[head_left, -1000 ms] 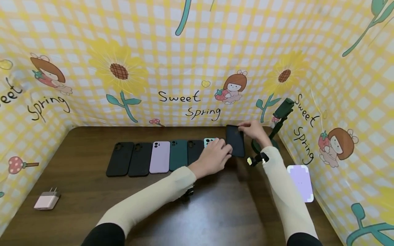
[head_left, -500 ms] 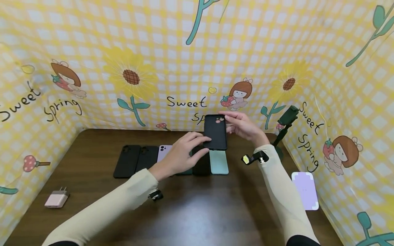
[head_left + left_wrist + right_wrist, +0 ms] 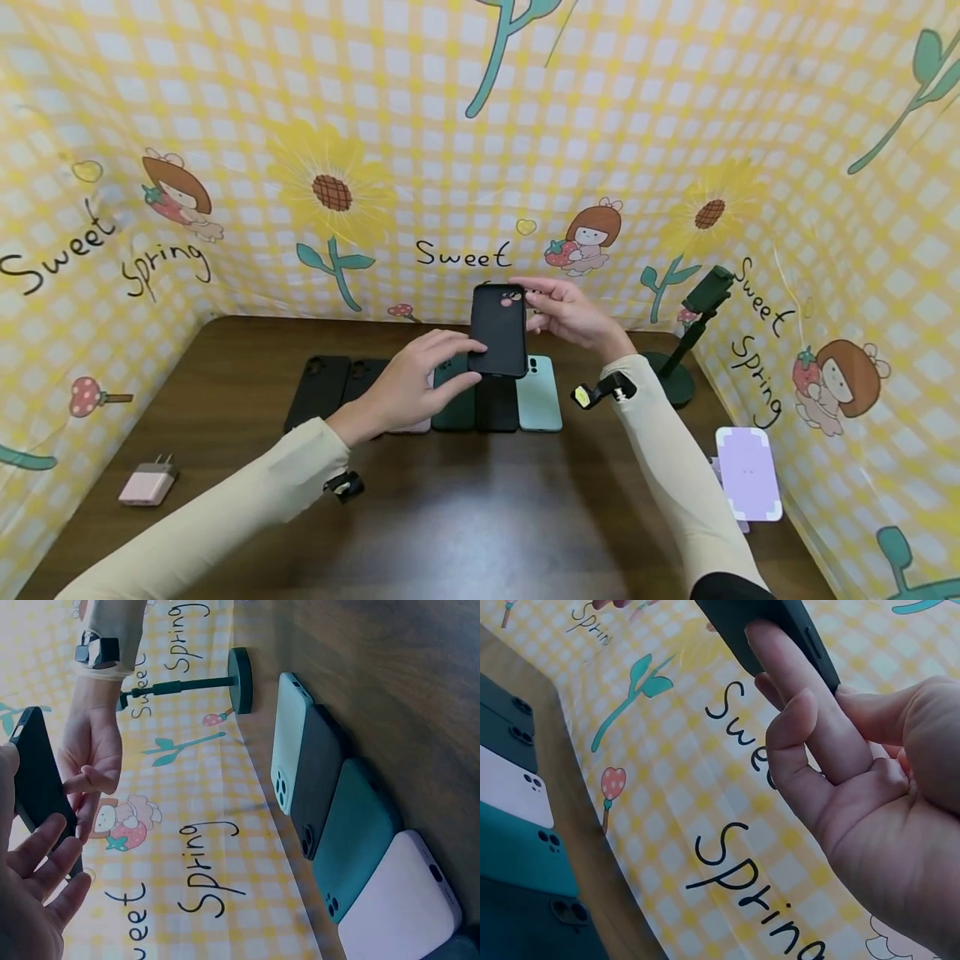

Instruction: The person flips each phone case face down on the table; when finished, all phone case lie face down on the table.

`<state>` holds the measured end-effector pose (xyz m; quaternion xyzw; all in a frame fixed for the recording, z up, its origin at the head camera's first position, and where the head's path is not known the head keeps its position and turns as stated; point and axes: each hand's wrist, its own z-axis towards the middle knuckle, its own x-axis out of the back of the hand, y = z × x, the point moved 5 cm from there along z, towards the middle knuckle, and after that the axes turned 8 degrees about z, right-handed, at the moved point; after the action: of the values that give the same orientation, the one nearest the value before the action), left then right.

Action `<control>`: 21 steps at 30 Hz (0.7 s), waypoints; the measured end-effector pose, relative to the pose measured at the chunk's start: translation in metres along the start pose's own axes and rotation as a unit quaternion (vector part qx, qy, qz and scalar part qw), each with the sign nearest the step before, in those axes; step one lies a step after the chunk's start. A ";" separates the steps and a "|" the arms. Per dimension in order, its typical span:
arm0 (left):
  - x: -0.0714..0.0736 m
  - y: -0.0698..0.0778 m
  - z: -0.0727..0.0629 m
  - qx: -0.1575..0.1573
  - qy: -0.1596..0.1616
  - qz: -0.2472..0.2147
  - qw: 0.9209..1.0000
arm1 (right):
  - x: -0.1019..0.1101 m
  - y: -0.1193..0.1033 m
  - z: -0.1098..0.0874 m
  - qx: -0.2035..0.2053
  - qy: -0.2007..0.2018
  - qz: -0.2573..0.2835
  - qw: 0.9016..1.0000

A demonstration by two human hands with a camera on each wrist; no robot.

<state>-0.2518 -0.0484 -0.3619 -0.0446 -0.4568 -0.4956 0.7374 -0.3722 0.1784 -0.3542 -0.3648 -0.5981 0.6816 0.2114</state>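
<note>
Raised above the table, a black phone case (image 3: 497, 333) shows its hollow inside, with the camera cutout at upper right. My right hand (image 3: 573, 315) pinches it near that top corner, thumb on one side and fingers behind in the right wrist view. My left hand (image 3: 408, 375) holds its lower left edge between thumb and fingers. Beneath lies a row of phone cases: mint (image 3: 289, 742), black (image 3: 321, 776), teal (image 3: 356, 832), lilac (image 3: 401, 900), and two more black ones, the outermost (image 3: 318, 383) at far left. My left hand partly covers the row.
A pink-and-grey charger plug (image 3: 147, 483) lies at the left. On the right stand a dark green phone stand (image 3: 678, 358) and, nearer, a purple card-like stack (image 3: 750, 475). Yellow checked cloth (image 3: 450, 167) walls the back and sides.
The black case has been lifted from the right end of the row and carried left, its inside now facing me. My left hand moved left, off the mint case; the head view shifted slightly.
</note>
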 end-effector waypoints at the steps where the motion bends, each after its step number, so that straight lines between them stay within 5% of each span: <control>1: 0.001 0.000 0.000 -0.001 0.001 -0.001 1.000 | -0.001 0.000 0.001 -0.001 0.000 0.001 1.000; 10: 0.004 0.003 0.002 -0.007 0.049 -0.031 0.998 | -0.009 0.006 0.006 0.066 -0.046 0.057 0.995; 17: -0.017 0.013 0.000 0.012 0.093 -0.095 0.991 | -0.021 0.034 0.011 0.112 -0.128 0.161 0.972; 21: -0.024 0.018 -0.002 0.026 0.095 -0.065 0.993 | -0.026 0.044 0.016 0.122 -0.173 0.182 0.960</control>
<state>-0.2395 -0.0238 -0.3733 0.0517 -0.3991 -0.5325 0.7447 -0.3607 0.1403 -0.3898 -0.3153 -0.4612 0.8292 0.0205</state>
